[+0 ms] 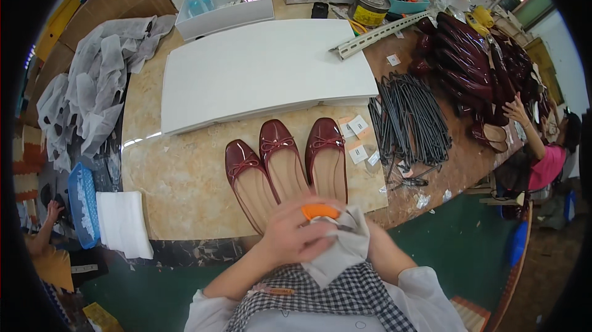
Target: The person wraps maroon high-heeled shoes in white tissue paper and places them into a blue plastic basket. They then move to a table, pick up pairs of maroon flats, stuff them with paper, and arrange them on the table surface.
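My left hand is curled in front of my apron, slightly blurred, against a crumpled pale grey cloth. A curved orange item shows at its fingers, and a small dark piece lies against the cloth; I cannot make out their kind. Behind the cloth is my right hand, its fingers mostly hidden. Just beyond my hands three dark red patent ballet flats with small bows lie side by side on the table, toes pointing away from me.
A stack of white sheets lies behind the shoes. On the right are black rods, small white cards, a metal rail and piled dark red shoes. A co-worker's hand reaches there. White cloths hang at left.
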Available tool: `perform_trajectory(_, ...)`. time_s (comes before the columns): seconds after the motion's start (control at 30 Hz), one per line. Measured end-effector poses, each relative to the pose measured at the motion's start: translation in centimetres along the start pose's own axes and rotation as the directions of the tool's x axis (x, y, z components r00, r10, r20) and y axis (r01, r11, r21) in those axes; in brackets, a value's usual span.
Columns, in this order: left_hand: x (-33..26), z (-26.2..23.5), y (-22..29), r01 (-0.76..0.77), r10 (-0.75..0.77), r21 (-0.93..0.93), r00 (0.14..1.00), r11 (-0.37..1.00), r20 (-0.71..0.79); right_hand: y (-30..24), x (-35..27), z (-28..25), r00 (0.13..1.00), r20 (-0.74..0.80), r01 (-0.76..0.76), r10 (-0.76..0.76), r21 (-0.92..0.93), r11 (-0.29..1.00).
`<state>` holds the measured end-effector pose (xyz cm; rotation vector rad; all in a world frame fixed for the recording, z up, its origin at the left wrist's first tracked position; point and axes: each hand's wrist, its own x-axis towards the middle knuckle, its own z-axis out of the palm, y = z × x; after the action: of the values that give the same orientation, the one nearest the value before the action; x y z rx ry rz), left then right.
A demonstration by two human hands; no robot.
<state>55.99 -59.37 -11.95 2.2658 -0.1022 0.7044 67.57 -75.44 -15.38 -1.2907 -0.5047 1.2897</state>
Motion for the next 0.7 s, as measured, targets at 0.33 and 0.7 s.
perform_trajectory(0.33,0.6,3.9,-1.9,0.539,-0.580,-0.552,0.806,0.637,0.118,-1.9,1.0,-4.1,0.886,-0.418,0.067,-0.200,-0.311,0.948)
perform_trajectory(0.7,-2.0,8.3,-2.3,-0.099,-0.011,0.169,0.834,0.981,0.551,0.5,9.7,-3.2,0.854,-0.042,0.003,-0.519,-0.996,0.086)
